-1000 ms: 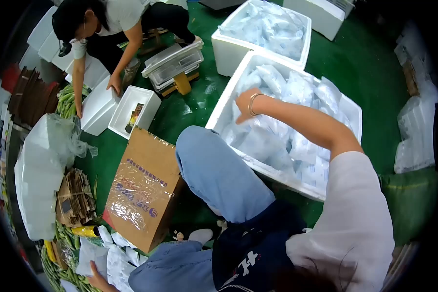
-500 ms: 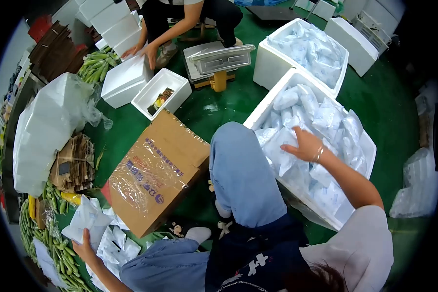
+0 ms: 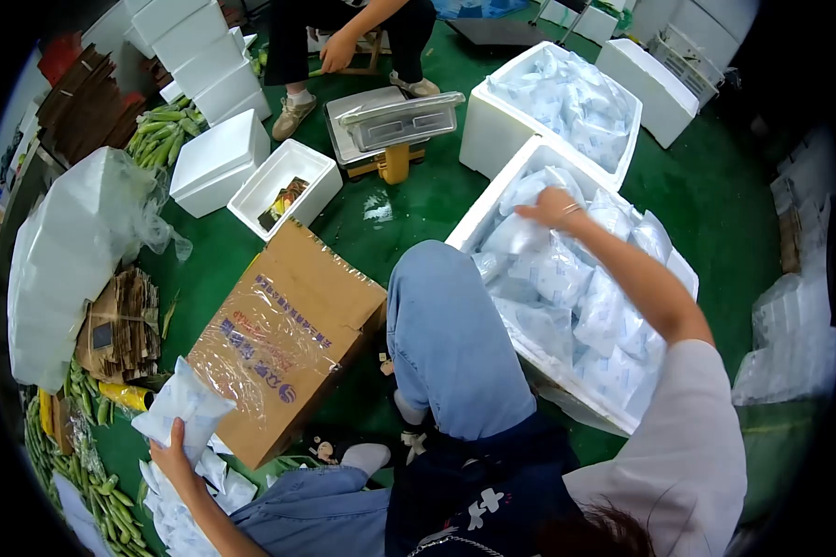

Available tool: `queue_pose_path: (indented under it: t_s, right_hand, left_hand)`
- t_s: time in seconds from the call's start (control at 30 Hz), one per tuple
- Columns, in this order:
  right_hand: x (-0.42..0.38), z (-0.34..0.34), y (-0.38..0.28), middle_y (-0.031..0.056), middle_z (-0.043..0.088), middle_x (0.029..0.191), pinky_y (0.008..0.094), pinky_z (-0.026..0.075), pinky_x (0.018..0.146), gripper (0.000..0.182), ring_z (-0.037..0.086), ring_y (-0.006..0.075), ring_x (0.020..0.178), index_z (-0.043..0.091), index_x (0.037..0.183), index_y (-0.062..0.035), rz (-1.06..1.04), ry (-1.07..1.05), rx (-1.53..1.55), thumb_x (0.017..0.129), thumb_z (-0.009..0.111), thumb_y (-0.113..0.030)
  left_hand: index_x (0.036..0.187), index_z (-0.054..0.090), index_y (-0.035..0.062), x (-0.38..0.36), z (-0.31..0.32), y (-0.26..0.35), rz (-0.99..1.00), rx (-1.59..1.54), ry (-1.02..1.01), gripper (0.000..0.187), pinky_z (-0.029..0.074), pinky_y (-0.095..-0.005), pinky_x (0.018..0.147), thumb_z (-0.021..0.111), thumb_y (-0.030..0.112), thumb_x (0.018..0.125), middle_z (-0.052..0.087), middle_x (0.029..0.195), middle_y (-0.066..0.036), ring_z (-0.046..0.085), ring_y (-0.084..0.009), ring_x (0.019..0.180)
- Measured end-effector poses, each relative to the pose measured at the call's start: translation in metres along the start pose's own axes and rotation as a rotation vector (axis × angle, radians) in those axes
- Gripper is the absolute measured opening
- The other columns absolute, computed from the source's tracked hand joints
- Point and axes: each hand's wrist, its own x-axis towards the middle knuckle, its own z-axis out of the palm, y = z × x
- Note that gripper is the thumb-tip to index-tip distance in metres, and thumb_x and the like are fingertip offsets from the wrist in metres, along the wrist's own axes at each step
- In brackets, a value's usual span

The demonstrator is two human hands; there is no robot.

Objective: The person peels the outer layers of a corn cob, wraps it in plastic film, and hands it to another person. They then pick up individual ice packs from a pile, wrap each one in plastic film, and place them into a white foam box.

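Note:
A plump white ice pack (image 3: 184, 401) is in my left hand (image 3: 178, 455), whose fingers close on its near side, beside the brown cardboard box. My right hand (image 3: 555, 208) is over the far part of a white foam box (image 3: 455, 239) full of ice packs (image 3: 553, 269). Its fingers are bent together on the upper edge of a blurred ice pack (image 3: 515, 234); the fingertips are partly hidden. More white packs (image 3: 172, 506) lie in a pile on the floor below my left hand.
The taped cardboard box (image 3: 288, 325) stands before my knees. Beyond it are an open foam box (image 3: 318, 190), a lidded one (image 3: 215, 167) and a scale (image 3: 390, 125). A seated person (image 3: 344, 46) is behind these. Green vegetables (image 3: 111, 506) lie at left.
My left hand has raised its ice pack toward the cardboard box. My right hand has moved farther back in the foam box, its fingers closing. The other person's hands have left the lidded box.

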Motion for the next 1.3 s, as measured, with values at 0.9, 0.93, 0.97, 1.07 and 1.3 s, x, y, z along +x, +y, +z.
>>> queue_pose_path:
  t_s: [0.9,0.93,0.97,1.07,1.3]
  right_hand:
    - [-0.154,0.285,-0.421,0.0226,0.049,0.119,0.0469,0.035,0.098,0.101,0.046,0.0375,0.114,0.032,0.136,-0.0007,-1.349,-0.053,-0.133,0.054,0.081,-0.033]
    - [-0.148,0.293,-0.425,0.0229,0.048,0.121,0.0467,0.034,0.099,0.103,0.045,0.0372,0.115,0.031,0.137,-0.0013,-1.318,-0.001,-0.108,0.054,0.081,-0.034]
    - [-0.144,0.306,-0.423,0.0229,0.048,0.121,0.0467,0.034,0.099,0.103,0.045,0.0372,0.115,0.031,0.137,-0.0013,-1.323,-0.008,-0.105,0.054,0.081,-0.034]
    - [-0.142,0.326,-0.406,0.0223,0.045,0.126,0.0464,0.032,0.101,0.108,0.043,0.0374,0.117,0.028,0.141,-0.002,-1.345,-0.105,-0.182,0.053,0.083,-0.033]
    - [-0.154,0.312,-0.388,0.0228,0.045,0.125,0.0455,0.034,0.101,0.106,0.044,0.0367,0.116,0.028,0.14,0.0006,-1.444,-0.185,-0.426,0.054,0.082,-0.031]
  left_hand:
    - [0.111,0.058,-0.0048,0.01,0.038,-0.13,-0.14,0.842,-0.529,0.071,0.053,-0.0424,0.073,0.051,0.062,0.088,0.065,0.097,-0.022,0.066,-0.03,0.09]
    - [0.112,0.057,-0.0038,-0.009,0.049,-0.16,-0.056,0.997,-0.44,0.072,0.053,-0.0445,0.075,0.051,0.063,0.086,0.065,0.099,-0.024,0.066,-0.0352,0.092]
    - [0.112,0.057,-0.0023,-0.023,0.059,-0.147,-0.041,1.139,-0.414,0.071,0.053,-0.0451,0.075,0.054,0.063,0.084,0.067,0.094,-0.023,0.066,-0.0362,0.089]
    - [0.079,0.069,0.0032,-0.017,0.074,-0.168,-0.053,1.053,-0.307,0.052,0.051,-0.049,0.075,0.055,0.052,0.086,0.068,0.081,-0.02,0.065,-0.0418,0.079]
    - [0.083,0.064,-0.0076,0.007,0.017,-0.098,-0.337,-0.087,-0.358,0.03,0.052,-0.0305,0.065,0.05,0.017,0.092,0.069,0.08,-0.014,0.066,-0.0188,0.072]
